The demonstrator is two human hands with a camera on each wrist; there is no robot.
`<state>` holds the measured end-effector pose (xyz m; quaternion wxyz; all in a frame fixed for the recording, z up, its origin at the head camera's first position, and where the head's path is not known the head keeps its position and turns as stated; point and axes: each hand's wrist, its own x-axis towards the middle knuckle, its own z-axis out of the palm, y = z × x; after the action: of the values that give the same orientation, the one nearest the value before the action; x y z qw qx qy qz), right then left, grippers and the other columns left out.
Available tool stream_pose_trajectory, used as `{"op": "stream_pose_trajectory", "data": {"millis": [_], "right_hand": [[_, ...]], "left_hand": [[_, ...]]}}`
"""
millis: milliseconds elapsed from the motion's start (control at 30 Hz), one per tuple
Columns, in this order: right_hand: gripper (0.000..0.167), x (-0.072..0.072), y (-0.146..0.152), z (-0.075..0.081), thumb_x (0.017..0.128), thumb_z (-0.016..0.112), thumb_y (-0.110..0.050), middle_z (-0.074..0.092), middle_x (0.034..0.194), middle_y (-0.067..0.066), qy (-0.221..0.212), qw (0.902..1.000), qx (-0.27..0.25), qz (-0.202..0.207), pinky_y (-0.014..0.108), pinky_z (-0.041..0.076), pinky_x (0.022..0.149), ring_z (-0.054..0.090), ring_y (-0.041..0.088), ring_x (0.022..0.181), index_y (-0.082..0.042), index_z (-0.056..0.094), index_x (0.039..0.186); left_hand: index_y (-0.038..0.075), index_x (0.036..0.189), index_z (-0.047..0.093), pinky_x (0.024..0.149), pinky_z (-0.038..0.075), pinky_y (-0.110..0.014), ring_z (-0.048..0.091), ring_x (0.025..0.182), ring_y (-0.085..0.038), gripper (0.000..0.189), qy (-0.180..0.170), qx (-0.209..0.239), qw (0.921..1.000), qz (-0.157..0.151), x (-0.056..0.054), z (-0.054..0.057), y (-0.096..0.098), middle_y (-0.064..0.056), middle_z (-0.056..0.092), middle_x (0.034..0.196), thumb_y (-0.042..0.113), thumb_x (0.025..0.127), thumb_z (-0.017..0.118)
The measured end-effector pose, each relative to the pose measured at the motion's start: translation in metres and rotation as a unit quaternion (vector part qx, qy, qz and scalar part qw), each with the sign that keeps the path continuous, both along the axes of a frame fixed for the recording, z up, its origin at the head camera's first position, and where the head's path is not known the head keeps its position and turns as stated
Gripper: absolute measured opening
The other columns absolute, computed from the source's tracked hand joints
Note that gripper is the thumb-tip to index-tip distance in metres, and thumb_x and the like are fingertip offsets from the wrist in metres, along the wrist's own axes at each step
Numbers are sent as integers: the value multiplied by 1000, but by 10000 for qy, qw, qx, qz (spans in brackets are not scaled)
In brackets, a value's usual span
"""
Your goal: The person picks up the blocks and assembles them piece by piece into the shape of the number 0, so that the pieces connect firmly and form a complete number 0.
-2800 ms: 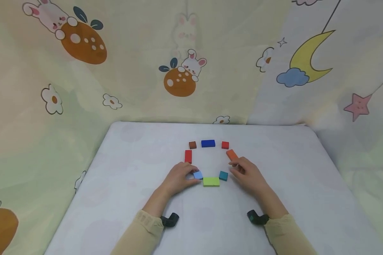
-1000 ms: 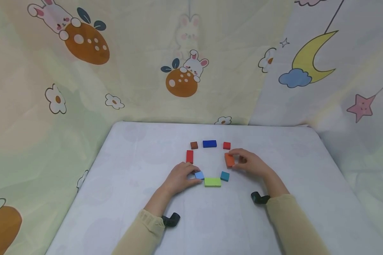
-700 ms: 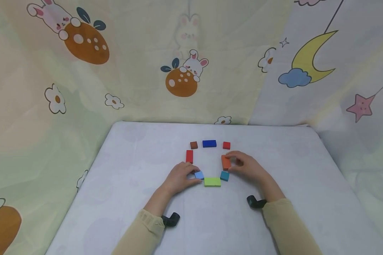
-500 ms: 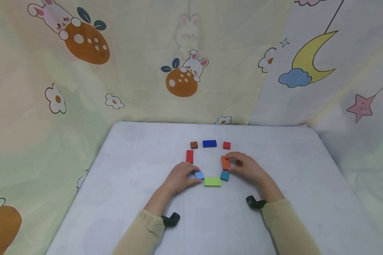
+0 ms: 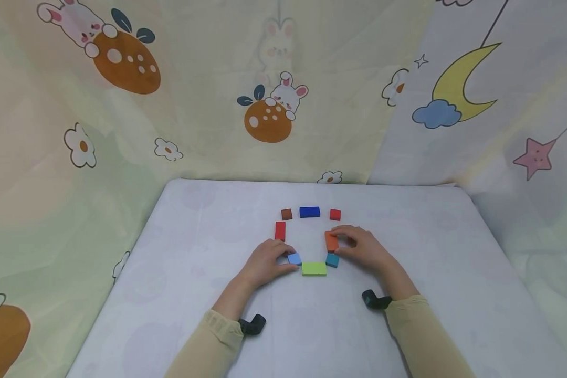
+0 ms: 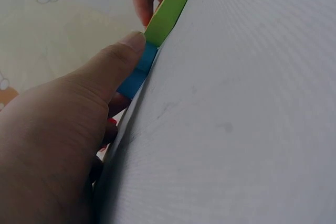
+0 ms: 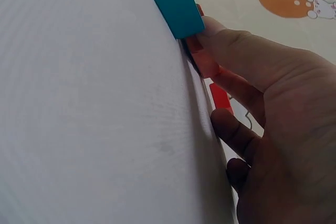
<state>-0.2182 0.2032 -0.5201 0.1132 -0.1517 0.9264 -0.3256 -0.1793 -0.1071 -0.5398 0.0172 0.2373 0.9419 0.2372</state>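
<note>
In the head view, several small blocks lie in a ring on the white table. My left hand [image 5: 270,262] pinches a light blue block [image 5: 294,259] at the ring's near left, thumb on its near side. Across from it, my right hand [image 5: 366,249] holds an orange block [image 5: 331,241] between thumb and fingers. That block's near end is right at the teal block [image 5: 332,260]. A lime green block [image 5: 314,269] lies between the light blue and teal ones. In the right wrist view, my thumb tip is beside the teal block [image 7: 177,4].
A red oblong block [image 5: 280,231] lies beyond my left fingers. Along the far side are a brown cube [image 5: 286,214], a dark blue block [image 5: 310,212] and a red cube [image 5: 335,214]. A printed cloth [image 5: 208,105] hangs behind the table [image 5: 208,220].
My right hand has taken hold of the orange block, turned it from slanted to nearly straight, and drawn it left and nearer to the teal block. The left hand has kept its place.
</note>
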Motion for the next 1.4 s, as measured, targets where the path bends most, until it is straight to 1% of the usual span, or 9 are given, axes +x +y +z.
{"op": "stream_pose_trajectory", "data": {"millis": [167, 400, 500, 633, 800, 967, 1100, 1200, 1400], "right_hand": [[48, 0, 0, -1, 87, 75, -33, 52, 145, -2, 34, 10000, -22, 35, 56, 41, 109, 45, 28, 136, -39, 58, 133], [51, 1, 0, 1, 89, 73, -36, 50, 148, 1, -33, 10000, 28, 52, 58, 39, 110, 42, 30, 138, -34, 57, 137], [51, 3, 0, 5, 89, 72, -37, 48, 149, 1, -125, 9999, -26, 9, 57, 41, 109, 43, 30, 137, -34, 56, 138], [50, 6, 1, 10, 90, 70, -36, 48, 149, 1, -152, 9997, -196, -63, 54, 45, 106, 48, 29, 130, -33, 56, 138], [46, 12, 1, 10, 91, 69, -34, 53, 141, 2, -38, 9996, -244, -121, 50, 50, 100, 53, 26, 119, -30, 58, 136], [44, 18, 0, 6, 91, 70, -37, 58, 129, 1, 130, 9992, -230, -291, 46, 51, 96, 53, 22, 111, -28, 61, 133], [44, 25, -1, 3, 91, 70, -38, 60, 124, 0, 190, 9989, -232, -370, 44, 52, 93, 54, 21, 110, -28, 61, 133], [43, 29, -1, 1, 91, 70, -36, 61, 121, -1, 263, 9985, -265, -407, 45, 52, 93, 54, 21, 110, -28, 61, 132], [39, 31, -3, -4, 91, 70, -32, 62, 118, -4, 420, 9978, -199, -466, 45, 51, 93, 55, 19, 109, -30, 63, 129]], "left_hand": [[28, 122, 66, 94, 50, -30, 55, 100, -6, 46, 24, 3, 10000, 11, 0, 0, 0, 13, 64, 107, 55, 86, 70], [28, 123, 66, 96, 49, -31, 55, 103, -7, 46, -38, 15, 10000, 45, 1, 0, 0, 14, 64, 108, 56, 85, 70], [28, 123, 66, 96, 49, -31, 55, 103, -7, 47, -69, 11, 10000, 69, 1, 1, 0, 14, 64, 109, 56, 85, 70], [28, 123, 65, 95, 50, -32, 55, 103, -7, 47, -103, 22, 9999, 100, 1, 2, 0, 13, 64, 109, 55, 85, 71], [29, 124, 65, 95, 50, -31, 55, 103, -7, 47, -129, 23, 9998, 114, 1, 1, 0, 14, 64, 109, 56, 85, 70], [29, 124, 65, 96, 49, -32, 55, 104, -7, 47, -155, 22, 9998, 110, 1, 1, 0, 14, 64, 109, 56, 85, 70], [29, 124, 65, 96, 49, -32, 55, 104, -8, 48, -174, 25, 9998, 104, 1, 2, 1, 14, 64, 110, 56, 85, 70], [29, 124, 65, 97, 49, -32, 55, 105, -7, 48, -171, 7, 9998, 108, 0, 2, 1, 14, 64, 110, 57, 85, 70], [29, 124, 65, 97, 49, -32, 55, 105, -7, 48, -170, 25, 9998, 83, 0, 1, 0, 14, 64, 111, 57, 85, 70]]}}
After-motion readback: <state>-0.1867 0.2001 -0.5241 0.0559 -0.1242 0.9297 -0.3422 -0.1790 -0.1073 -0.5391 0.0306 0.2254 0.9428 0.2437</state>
